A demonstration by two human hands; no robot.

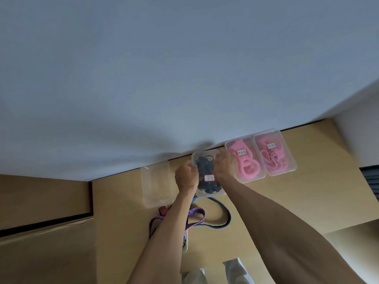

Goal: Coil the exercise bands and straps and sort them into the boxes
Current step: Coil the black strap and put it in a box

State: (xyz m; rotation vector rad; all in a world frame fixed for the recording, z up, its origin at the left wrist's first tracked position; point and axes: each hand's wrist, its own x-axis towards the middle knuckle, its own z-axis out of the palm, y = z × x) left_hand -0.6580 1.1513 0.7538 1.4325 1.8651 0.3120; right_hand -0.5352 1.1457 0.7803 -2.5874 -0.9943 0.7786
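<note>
Black bands (207, 171) box (213, 194) gripped by both hands (185, 177) (226, 163); risks nudging pink box (249, 178) at three o'clock.

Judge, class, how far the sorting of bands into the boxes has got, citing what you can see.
Done: two right-hand boxes each hold pink bands. In hand: the left hand and right hand grip the sides of the box of dark bands. Left: the purple strap, the blue band and a striped strap lie loose on the table, and the leftmost box looks empty.
</note>
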